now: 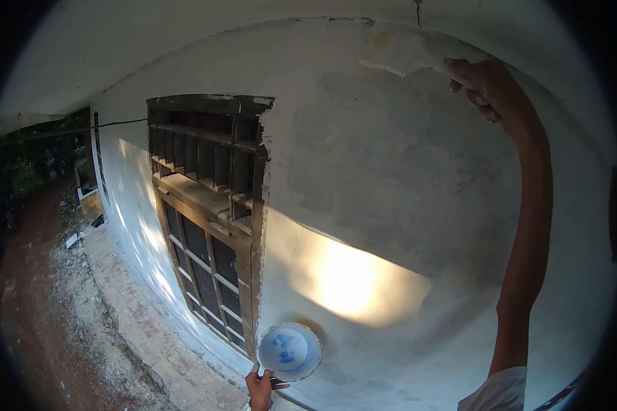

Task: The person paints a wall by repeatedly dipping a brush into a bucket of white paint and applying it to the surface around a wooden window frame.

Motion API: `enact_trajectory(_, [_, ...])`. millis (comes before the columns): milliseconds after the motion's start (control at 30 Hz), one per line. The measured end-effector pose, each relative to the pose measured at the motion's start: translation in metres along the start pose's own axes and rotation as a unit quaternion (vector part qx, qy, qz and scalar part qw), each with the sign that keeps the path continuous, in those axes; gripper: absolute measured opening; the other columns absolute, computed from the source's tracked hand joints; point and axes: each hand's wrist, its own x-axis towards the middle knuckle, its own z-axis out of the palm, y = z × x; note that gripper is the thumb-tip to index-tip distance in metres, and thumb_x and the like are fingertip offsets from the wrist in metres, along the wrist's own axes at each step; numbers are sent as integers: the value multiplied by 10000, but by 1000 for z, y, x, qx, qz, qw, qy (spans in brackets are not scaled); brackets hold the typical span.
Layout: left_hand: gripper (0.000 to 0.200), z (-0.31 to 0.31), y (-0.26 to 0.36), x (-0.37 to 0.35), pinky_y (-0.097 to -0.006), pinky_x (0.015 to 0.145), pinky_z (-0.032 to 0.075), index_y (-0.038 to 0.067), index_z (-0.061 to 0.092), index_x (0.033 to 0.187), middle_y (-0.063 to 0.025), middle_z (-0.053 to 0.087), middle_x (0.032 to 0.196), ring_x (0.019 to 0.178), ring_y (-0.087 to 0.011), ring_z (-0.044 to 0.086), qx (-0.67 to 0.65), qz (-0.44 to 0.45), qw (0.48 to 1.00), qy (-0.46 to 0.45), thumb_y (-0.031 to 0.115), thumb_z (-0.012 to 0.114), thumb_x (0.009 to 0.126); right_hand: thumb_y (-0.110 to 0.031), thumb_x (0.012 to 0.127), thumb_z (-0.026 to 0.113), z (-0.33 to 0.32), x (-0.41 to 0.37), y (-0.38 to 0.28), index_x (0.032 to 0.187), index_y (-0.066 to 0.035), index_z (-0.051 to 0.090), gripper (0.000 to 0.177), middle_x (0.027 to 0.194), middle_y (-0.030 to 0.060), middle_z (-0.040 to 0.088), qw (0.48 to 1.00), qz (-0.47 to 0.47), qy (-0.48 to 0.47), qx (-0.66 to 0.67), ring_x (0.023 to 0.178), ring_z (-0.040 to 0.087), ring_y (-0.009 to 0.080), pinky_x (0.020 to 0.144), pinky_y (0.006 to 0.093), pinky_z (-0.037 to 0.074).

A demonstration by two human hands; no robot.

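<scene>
1. Coating work on the wall (391,178), judging by the damp grey patches and the pale streak (384,67) far up under the ceiling line. Apparently mid-stroke at the very top of the reach, with the upper right area only partly covered.
2. Right hand (483,85): raised to the far upper right with the arm at full stretch, and pressed against the wall just right of the streak. Fingers curled narrow around a thin tool (437,68), too small to say which kind.
3. Left hand (260,389): low and near, at the bottom middle, closed on the lower rim of the bowl (289,351) with the thumb over the edge.
4. Bowl: tipped with its mouth toward the camera, white inside with blue marks. Held just in front of the wall, below and right of the window (209,205). Impossible to tell how much material is left in it.
5. Window: dark wooden frame with bars, left of the worked area and well apart from the right hand, with a rough, unfinished edge down its right side.
6. Next move, as a judgement: either an even-pressure pass along the streak, or a long drop of the right hand to the bowl for a fresh load. Bowl best held level and close to the wall for that.
7. Elsewhere: sunlit patch (353,284) low on the wall between bowl and arm; rubble-strewn ground (82,308) at far left.
</scene>
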Motion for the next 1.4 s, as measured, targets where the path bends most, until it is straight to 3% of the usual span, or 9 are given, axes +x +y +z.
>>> enact_trajectory(100, [495,-2,-4,0,-403,499,624,-110,382,1323,-211,624,875,590,-314,679,2,3,1000,3,-5,482,850,-474,879,601,26,21,-3,723,-12,630,488,448,-58,326,999,-49,-2,10,336,270,37,342,231,201])
enact_trajectory(233, [507,-7,-13,2,-409,508,627,-107,381,1326,-211,629,882,605,-332,684,-1,20,1000,-4,1,488,842,-478,876,604,27,37,4,745,-3,641,494,450,-51,335,999,-41,9,1,344,279,42,349,235,209])
enact_trajectory(667, [499,8,-3,0,-404,517,628,-114,371,1334,-244,644,877,605,-338,688,49,-34,998,5,5,476,861,-526,872,583,-78,-17,53,730,-33,620,514,438,-91,260,995,12,62,-72,328,222,17,346,232,155])
enact_trajectory(867, [465,10,1,-5,-406,513,628,-117,395,1304,-246,640,900,617,-343,689,42,-19,999,-5,25,486,871,-503,873,594,-46,-16,32,741,-31,630,492,447,-85,271,996,24,44,-71,351,230,25,360,234,163])
enact_trajectory(1033, [437,8,-6,-3,-417,506,625,-109,422,1277,-191,621,823,606,-335,684,25,-22,999,-13,35,492,870,-496,872,597,-42,0,42,757,-25,642,487,463,-75,289,999,14,31,-29,368,247,32,371,237,168])
enact_trajectory(1167, [471,9,-6,-6,-421,503,624,-106,401,1299,-166,611,803,594,-322,679,29,-24,999,-25,28,485,855,-520,860,604,-62,-12,61,750,-26,636,506,468,-75,298,996,35,82,-15,362,245,35,366,238,168])
enact_trajectory(1233, [566,12,-2,-14,-411,527,603,35,323,1446,-90,566,735,594,-249,646,33,-41,999,-2,172,564,952,-533,856,603,-75,-23,70,744,-29,631,518,467,-79,297,994,55,92,-20,356,240,35,360,237,164])
enact_trajectory(1400, [553,7,-10,-11,-410,533,607,27,327,1440,-85,567,739,587,-244,640,24,-31,999,-6,156,556,954,-508,873,596,-95,-48,75,739,-20,647,509,433,-67,307,991,60,103,-54,353,277,35,366,230,213])
